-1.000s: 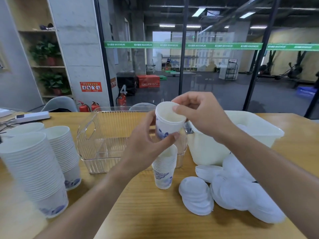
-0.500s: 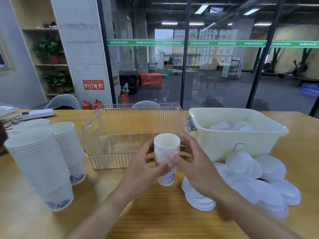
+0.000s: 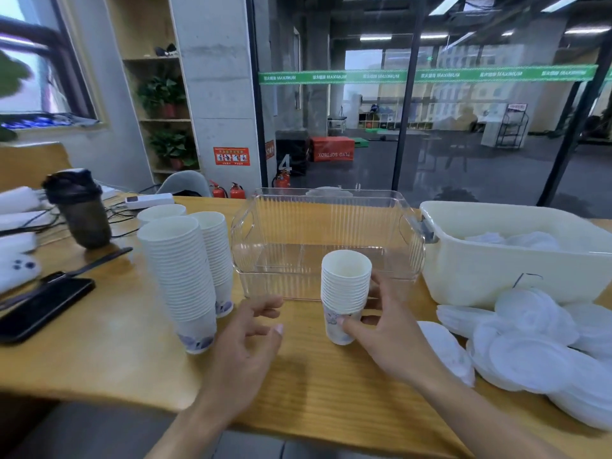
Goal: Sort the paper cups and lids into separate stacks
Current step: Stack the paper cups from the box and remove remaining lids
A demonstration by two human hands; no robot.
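A short stack of white paper cups (image 3: 344,293) stands on the wooden table in front of the clear bin. My right hand (image 3: 387,336) grips this stack near its base, thumb in front and fingers behind. My left hand (image 3: 248,339) hovers to the left of it, fingers loosely curled, holding nothing. Two tall cup stacks (image 3: 180,276) stand at the left, with a third cup stack (image 3: 161,213) behind them. White plastic lids (image 3: 530,352) lie in loose overlapping piles at the right.
A clear ribbed plastic bin (image 3: 251,233) sits behind the cups. A cream tub (image 3: 496,270) with more lids stands at the right. A black phone (image 3: 39,306), a dark shaker bottle (image 3: 81,210) and cables lie at the far left.
The cup held up a second ago has gone onto the short stack. My left hand has come off the stack and moved left; my right hand still holds it. The view has swung left.
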